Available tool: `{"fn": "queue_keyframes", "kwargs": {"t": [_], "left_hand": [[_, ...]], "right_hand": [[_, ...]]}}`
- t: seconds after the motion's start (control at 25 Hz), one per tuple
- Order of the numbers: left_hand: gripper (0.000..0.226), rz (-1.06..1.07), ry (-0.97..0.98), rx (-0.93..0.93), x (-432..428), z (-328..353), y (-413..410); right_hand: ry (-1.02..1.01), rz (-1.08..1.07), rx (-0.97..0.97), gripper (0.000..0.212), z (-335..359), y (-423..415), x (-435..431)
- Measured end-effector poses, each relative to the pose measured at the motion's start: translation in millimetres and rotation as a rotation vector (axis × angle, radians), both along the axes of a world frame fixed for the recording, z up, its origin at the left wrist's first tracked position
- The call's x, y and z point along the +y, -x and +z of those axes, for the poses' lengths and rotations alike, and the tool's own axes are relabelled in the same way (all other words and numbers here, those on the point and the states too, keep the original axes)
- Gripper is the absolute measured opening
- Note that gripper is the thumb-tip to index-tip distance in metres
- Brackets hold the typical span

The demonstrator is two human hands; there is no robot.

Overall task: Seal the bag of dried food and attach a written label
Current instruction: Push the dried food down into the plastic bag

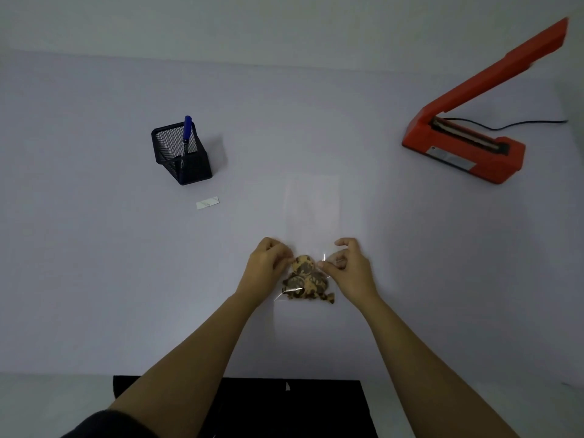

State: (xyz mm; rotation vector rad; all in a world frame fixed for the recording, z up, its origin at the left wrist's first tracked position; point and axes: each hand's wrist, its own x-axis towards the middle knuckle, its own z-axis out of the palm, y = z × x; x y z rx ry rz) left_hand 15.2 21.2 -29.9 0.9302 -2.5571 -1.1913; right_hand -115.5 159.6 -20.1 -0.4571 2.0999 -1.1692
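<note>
A clear plastic bag (313, 203) lies flat on the white table, its far end stretching away from me. Brown and tan dried food (305, 279) is bunched in its near end. My left hand (268, 267) pinches the bag's left side beside the food. On the other side, my right hand (347, 267) pinches the bag's right edge. A small white label (207, 202) lies on the table to the left. A blue pen (186, 137) stands in a black mesh holder (181, 158). The orange heat sealer (467, 143) sits at the right with its arm raised.
The sealer's black cord (531, 122) runs off to the right. A black surface (284, 406) lies below the table's near edge, between my forearms. The table cover (94, 263) is plain white.
</note>
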Motion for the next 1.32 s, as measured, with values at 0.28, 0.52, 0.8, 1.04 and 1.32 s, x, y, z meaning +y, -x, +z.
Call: {"fn": "queue_keyframes", "kwargs": {"t": [0.28, 0.52, 0.8, 1.04, 1.32], "left_hand": [[0.022, -0.006, -0.053, 0.021, 1, -4, -8], [0.025, 0.026, -0.034, 0.029, 3, -5, -10], [0.025, 0.040, -0.023, 0.005, 5, -4, -10], [0.020, 0.135, -0.048, -0.020, 14, 1, -6], [0.020, 0.213, -0.088, -0.124, 7, 9, 3]], "right_hand": [[0.031, 0.030, 0.076, 0.032, 0, -3, 3], [0.000, 0.060, 0.020, 0.017, -7, 3, 8], [-0.071, 0.150, 0.155, 0.021, -5, 2, 7], [-0.156, 0.168, 0.230, 0.022, -5, -2, 4], [-0.175, 0.079, 0.153, 0.022, -5, 0, 1]]}}
